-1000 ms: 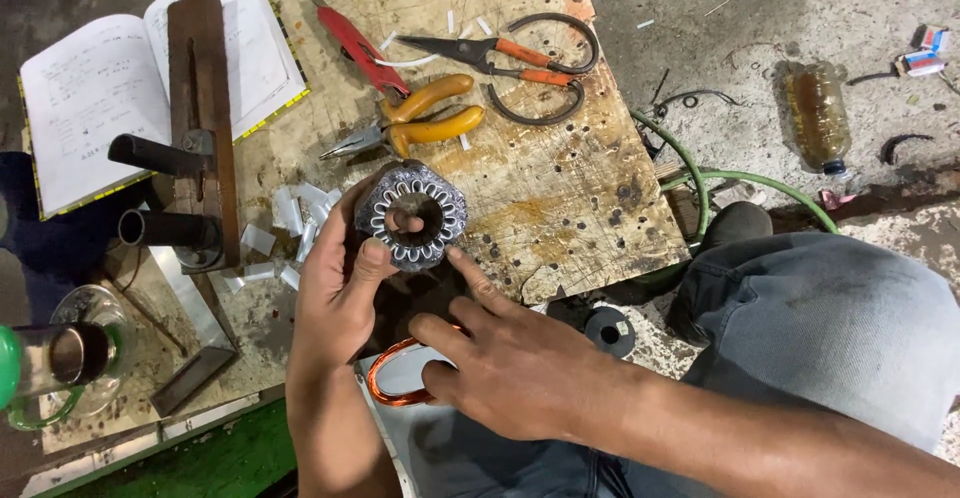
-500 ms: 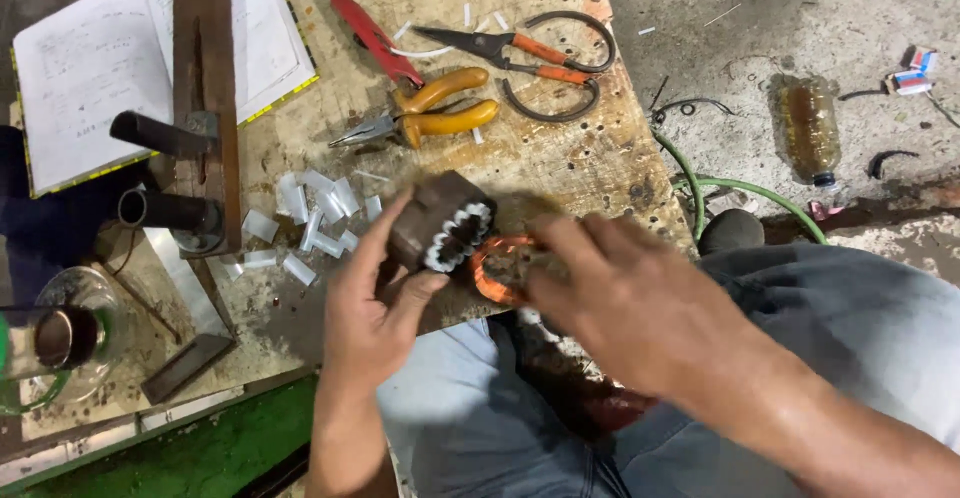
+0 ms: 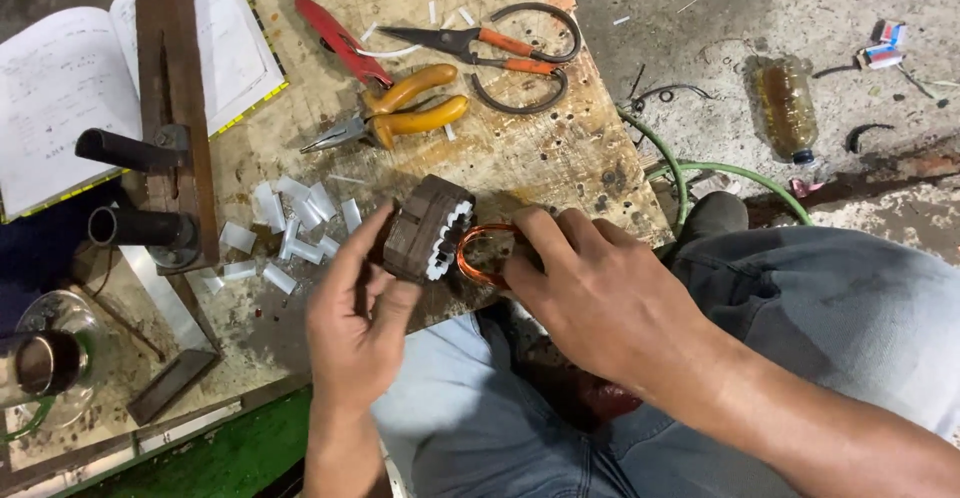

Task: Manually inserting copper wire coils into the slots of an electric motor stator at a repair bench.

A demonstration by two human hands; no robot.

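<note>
Left hand (image 3: 355, 323): grips the stator core (image 3: 425, 228) from its left side, thumb along the near edge, fingers (image 3: 375, 226) wrapped over the outer face; closed firmly on it.
Stator core: a dark, ring-shaped metal block with white slot liners showing along its toothed inner edge; held tilted on its side just above the near edge of the worktop (image 3: 520, 163), over the person's lap.
Right hand (image 3: 600, 293): fingers pinched shut on the copper wire coil (image 3: 478, 256), index finger reaching toward the core.
Copper wire coil: an orange-brown loop, touching the toothed face of the core on its right side; whether any of it sits inside a slot cannot be told.
Worktop: a stained, scarred wooden board set on the concrete floor.
White paper strips (image 3: 290, 228): a loose scatter lying just left of the core, near the left hand.
Pliers (image 3: 400, 118): yellow-handled, lying flat beyond the core.
Scissors (image 3: 500, 43): orange grips with dark loop handles, at the far edge of the board.
Red-handled tool (image 3: 340, 38): lying beside the scissors, to their left.
Wooden jig (image 3: 170, 118): an upright brown block with two dark pipes sticking out, left of the strips.
Open notebook (image 3: 60, 88): lies under and behind the jig.
Plastic bottle (image 3: 785, 108): lies on the floor, well apart to the right.
Green hose (image 3: 720, 170): curves along the floor by the person's knee.
</note>
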